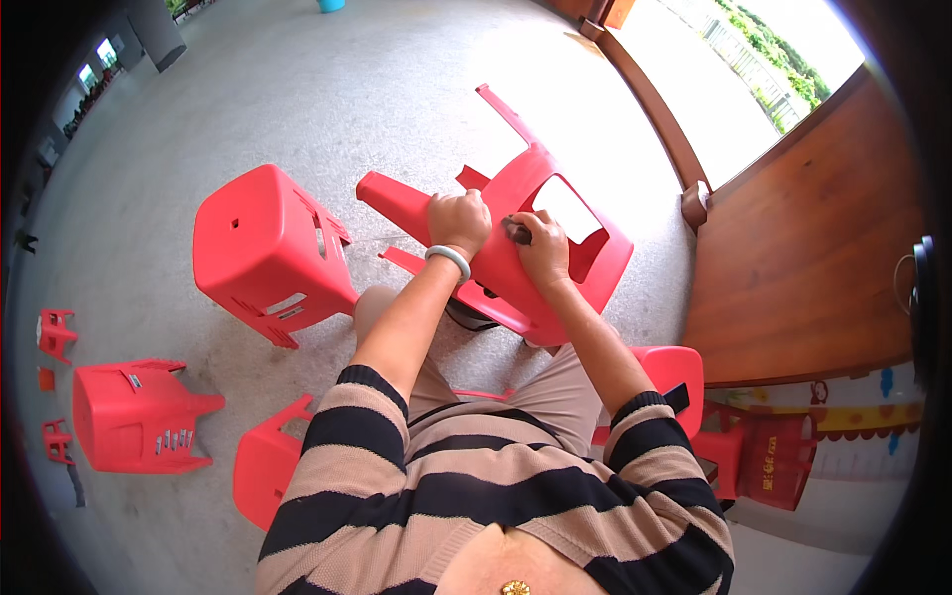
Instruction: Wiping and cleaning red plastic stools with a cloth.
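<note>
A red plastic stool [506, 260] lies tipped over in front of me, above my knees, its legs pointing to the upper left. My left hand [460, 222] is closed round one of its legs, close to the seat end. Against the stool's side, beside the large cut-out, my right hand [544, 245] grips a small dark object [516, 230]; most of it is hidden by my fingers, so its kind cannot be told. A pale bangle [451, 262] circles my left wrist.
A red stool [242, 230] stands at the left; stacked red stools [123, 416] stand farther left. Another red stool [268, 465] is at lower left. Behind my right arm, a red stool [673, 379] bears a dark phone-like object [677, 398]. A wooden door [803, 245] borders the right.
</note>
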`<state>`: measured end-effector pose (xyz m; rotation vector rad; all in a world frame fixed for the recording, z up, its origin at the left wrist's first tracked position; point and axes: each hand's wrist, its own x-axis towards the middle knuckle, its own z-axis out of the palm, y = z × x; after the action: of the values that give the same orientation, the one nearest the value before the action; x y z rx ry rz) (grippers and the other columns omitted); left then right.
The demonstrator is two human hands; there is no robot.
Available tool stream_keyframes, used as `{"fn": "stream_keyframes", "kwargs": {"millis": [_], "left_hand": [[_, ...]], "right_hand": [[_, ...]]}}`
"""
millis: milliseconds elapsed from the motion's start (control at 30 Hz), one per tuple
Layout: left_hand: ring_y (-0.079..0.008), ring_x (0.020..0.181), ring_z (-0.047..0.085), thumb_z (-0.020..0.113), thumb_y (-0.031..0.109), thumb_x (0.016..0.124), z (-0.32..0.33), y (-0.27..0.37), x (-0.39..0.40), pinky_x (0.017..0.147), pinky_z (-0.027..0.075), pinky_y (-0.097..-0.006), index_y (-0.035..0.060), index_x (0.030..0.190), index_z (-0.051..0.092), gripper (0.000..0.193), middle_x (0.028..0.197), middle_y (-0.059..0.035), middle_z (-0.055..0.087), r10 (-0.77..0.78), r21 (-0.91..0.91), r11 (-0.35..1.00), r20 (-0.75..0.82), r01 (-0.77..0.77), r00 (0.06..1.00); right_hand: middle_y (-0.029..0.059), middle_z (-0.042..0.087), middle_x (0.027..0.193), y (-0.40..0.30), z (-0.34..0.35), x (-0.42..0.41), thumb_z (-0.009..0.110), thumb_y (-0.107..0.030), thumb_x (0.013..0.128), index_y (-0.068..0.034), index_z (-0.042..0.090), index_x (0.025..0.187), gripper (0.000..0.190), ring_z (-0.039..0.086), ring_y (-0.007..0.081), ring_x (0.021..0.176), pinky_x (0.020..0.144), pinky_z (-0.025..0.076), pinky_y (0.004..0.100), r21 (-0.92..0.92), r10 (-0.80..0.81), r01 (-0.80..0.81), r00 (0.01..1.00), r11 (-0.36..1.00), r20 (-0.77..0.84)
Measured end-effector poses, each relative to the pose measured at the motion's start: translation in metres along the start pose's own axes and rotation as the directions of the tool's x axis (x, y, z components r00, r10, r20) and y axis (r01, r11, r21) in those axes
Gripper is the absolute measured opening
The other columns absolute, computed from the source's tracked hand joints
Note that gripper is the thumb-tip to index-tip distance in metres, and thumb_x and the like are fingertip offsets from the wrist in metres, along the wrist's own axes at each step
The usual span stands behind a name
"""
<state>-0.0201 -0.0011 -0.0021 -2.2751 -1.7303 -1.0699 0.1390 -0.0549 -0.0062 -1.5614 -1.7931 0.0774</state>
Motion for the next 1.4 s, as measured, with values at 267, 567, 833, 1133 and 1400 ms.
{"fn": "stream_keyframes", "kwargs": {"millis": [267, 567, 833, 1133, 1400], "left_hand": [[-0.0321, 0.060, 0.066, 0.061, 0.017, 0.083, 0.001, 0.003, 0.004, 0.072, 0.049, -0.0459, 0.0090, 0.070, 0.064, 0.016, 0.060, -0.0143, 0.065, 0.013, -0.019, 1.000, 0.012, -0.013, 1.000], [-0.0330, 0.060, 0.066, 0.061, 0.017, 0.083, -0.002, 0.000, 0.001, 0.069, 0.049, -0.0473, 0.0109, 0.068, 0.062, 0.017, 0.059, -0.0135, 0.065, 0.023, -0.028, 0.999, -0.029, -0.024, 0.999], [-0.0328, 0.063, 0.066, 0.060, 0.017, 0.083, 0.000, -0.002, 0.001, 0.069, 0.049, -0.0480, 0.0106, 0.067, 0.061, 0.017, 0.059, -0.0136, 0.064, 0.015, -0.054, 0.998, -0.008, -0.015, 1.000], [-0.0332, 0.059, 0.065, 0.060, 0.016, 0.083, 0.001, -0.002, 0.000, 0.068, 0.048, -0.0468, 0.0093, 0.069, 0.063, 0.016, 0.059, -0.0147, 0.064, 0.025, -0.067, 0.997, -0.013, -0.026, 1.000], [-0.0324, 0.060, 0.066, 0.059, 0.017, 0.084, 0.001, -0.004, 0.000, 0.067, 0.048, -0.0469, 0.0095, 0.070, 0.062, 0.016, 0.060, -0.0140, 0.065, 0.053, -0.018, 0.998, -0.020, -0.053, 0.998]], "right_hand": [[0.0067, 0.064, 0.094, 0.011, 0.006, 0.011, 0.077, -0.018, 0.082, -0.016, 0.075, 0.097, 0.015, 0.063, 0.0311, 0.094, 0.084, 0.052, 0.0442, -0.063, 0.076, -0.079, 0.996, 0.995, -0.042], [0.0062, 0.070, 0.096, 0.039, -0.006, 0.019, 0.080, -0.020, 0.087, -0.011, 0.074, 0.100, 0.017, 0.067, 0.0197, 0.091, 0.083, 0.054, 0.0339, 0.219, 0.215, -0.286, 0.930, 0.933, 0.298], [0.0032, 0.070, 0.090, 0.039, -0.007, 0.040, 0.076, -0.022, 0.091, -0.006, 0.073, 0.102, 0.020, 0.066, 0.0142, 0.085, 0.079, 0.052, 0.0304, 0.502, 0.501, -0.549, 0.831, 0.668, 0.242], [0.0095, 0.069, 0.095, 0.000, -0.006, 0.013, 0.075, -0.022, 0.085, -0.013, 0.075, 0.098, 0.015, 0.066, 0.0307, 0.095, 0.086, 0.053, 0.0434, 0.033, -0.028, 0.023, 0.986, 0.999, 0.162], [0.0108, 0.070, 0.101, 0.017, 0.008, 0.055, 0.073, -0.026, 0.088, -0.014, 0.076, 0.101, 0.017, 0.069, 0.0322, 0.091, 0.082, 0.054, 0.0420, -0.102, 0.240, -0.240, 0.971, 0.965, -0.019]]}}
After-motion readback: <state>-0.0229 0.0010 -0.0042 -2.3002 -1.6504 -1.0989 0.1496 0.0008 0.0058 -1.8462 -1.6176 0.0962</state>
